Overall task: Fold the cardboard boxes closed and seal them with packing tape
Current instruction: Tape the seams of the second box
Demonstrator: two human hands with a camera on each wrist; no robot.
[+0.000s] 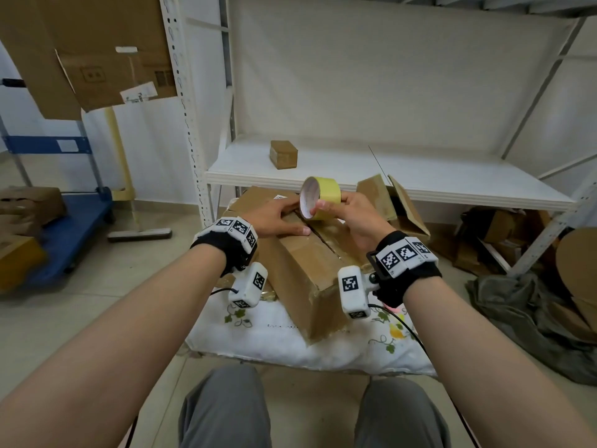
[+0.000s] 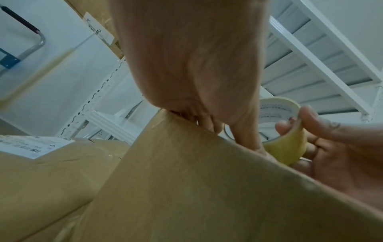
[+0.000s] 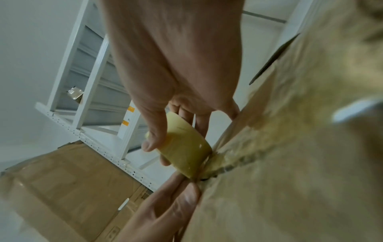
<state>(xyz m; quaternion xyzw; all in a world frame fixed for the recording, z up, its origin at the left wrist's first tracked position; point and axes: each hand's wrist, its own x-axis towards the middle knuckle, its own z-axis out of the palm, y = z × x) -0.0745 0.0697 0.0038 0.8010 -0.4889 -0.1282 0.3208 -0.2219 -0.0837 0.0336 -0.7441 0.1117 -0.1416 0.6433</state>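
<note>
A long brown cardboard box (image 1: 307, 260) lies on a white cushion in front of me, its top flaps folded down with a seam running along the middle. My left hand (image 1: 277, 218) lies flat on the left flap (image 2: 186, 180), fingers straight, near the seam. My right hand (image 1: 349, 215) grips a yellow roll of packing tape (image 1: 323, 197) just above the far end of the seam. In the right wrist view thumb and fingers wrap round the roll (image 3: 184, 149), whose lower edge touches the box. The roll (image 2: 288, 144) also shows in the left wrist view.
A white metal shelf (image 1: 420, 176) stands behind the box with a small cardboard box (image 1: 283, 154) on it. An open box (image 1: 397, 202) sits to the right, more cardboard and a grey cloth (image 1: 523, 305) beyond. A blue cart (image 1: 71, 221) with boxes stands left.
</note>
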